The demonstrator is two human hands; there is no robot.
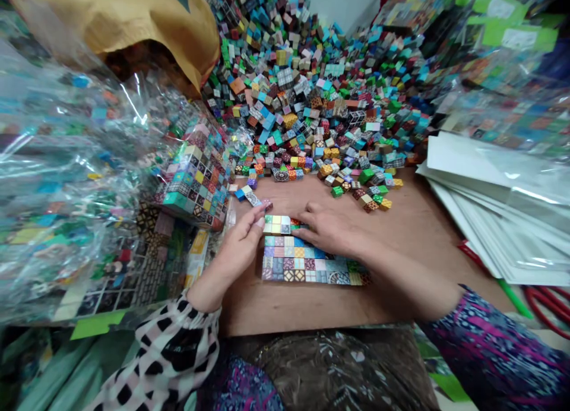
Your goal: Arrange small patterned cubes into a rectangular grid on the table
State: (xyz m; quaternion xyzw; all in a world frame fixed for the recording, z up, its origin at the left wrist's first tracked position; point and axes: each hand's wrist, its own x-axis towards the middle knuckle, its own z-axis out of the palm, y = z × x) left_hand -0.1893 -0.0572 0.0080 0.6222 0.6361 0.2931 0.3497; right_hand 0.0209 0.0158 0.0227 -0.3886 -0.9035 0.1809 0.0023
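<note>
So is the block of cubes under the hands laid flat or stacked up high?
Laid flat. The block of cubes lies in a single layer of rows on the table; the left hand and right hand add a short row along its far edge.

Multicoloured patterned cube block [307,262]; brown table [414,227].

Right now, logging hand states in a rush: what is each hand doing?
Left hand: fingers pinching the short row of cubes.
Right hand: open, lying flat on the block of arranged cubes.
</note>
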